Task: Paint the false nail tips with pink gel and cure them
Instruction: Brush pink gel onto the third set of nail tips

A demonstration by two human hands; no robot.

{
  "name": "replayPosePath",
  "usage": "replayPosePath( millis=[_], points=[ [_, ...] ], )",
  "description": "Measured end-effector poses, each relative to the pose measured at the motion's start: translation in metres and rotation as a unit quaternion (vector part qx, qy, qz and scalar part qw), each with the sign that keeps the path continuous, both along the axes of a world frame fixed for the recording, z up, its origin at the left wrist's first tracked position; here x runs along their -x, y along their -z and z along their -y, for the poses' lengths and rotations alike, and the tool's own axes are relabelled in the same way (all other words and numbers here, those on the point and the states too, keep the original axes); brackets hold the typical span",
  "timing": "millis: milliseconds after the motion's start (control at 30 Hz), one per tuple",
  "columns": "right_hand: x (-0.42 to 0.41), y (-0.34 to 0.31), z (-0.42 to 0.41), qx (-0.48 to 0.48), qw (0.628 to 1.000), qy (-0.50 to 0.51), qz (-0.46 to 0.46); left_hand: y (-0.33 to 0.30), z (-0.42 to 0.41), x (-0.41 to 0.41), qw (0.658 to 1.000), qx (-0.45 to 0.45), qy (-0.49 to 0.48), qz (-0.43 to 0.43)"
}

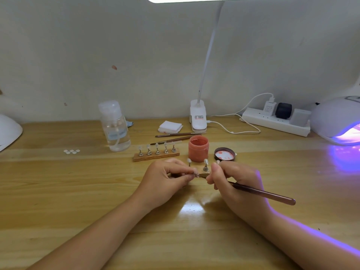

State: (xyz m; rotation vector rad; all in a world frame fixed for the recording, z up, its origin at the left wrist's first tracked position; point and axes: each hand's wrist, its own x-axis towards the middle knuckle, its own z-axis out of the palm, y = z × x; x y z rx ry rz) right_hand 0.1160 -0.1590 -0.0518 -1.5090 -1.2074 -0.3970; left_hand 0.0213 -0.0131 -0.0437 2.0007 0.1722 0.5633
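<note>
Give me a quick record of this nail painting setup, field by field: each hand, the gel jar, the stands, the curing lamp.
left hand: pinches a small nail tip holder
right hand: grips a brush, bristles at the held tip
pink gel jar: open, its lid lying beside it
far stand: five tips upright
near stand: partly hidden by the hands
curing lamp: lit purple, table's right edge

We face a glossy wooden desk against a plain, scuffed off-white wall — a white clip-on lamp glows overhead, and violet light spills across the right side.
</note>
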Motion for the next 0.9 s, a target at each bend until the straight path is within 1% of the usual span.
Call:
replayPosePath(
  millis=[133,267,433,567,700,800,900],
  points=[
    [-0.0003,-0.0008,0.0033,-0.008,1.0,-0.017,-0.012,-0.0014,0.0009,0.0003,1.0,-0.009,0.0,0.0],
    [0.0002,-0.0011,-0.0008,-0.031,1.0,0.001,-0.004,-0.0024,0.0019,0.0004,1.0,-0.015,-0.001,0.002],
    [-0.0014,0.0007,-0.0034,-0.005,1.0,0.017,0.003,-0.002,0.0021,-0.0003,1.0,-0.016,0.0,0.004],
    [-0.0018,0.0006,-0.0003,0.007,1.0,-0.003,0.018,-0.0009,0.0011,-0.0006,1.0,-0.015,0.0,0.002],
    [-0.0013,0.0003,0.0026,0.006,1.0,-0.023,0.006,-0.0011,0.0005,-0.0005,1.0,-0.025,0.005,0.006],
    [-0.0008,0.0003,0.0001,-0.019,1.0,-0.004,0.012,-0.0008,0.0005,-0.0008,1.0,-0.023,0.001,0.004],
    [-0.0011,0.0009,-0.0034,-0.018,1.0,0.015,0.01,-0.0006,0.0007,-0.0009,1.0,-0.028,-0.001,0.003]
  ],
)
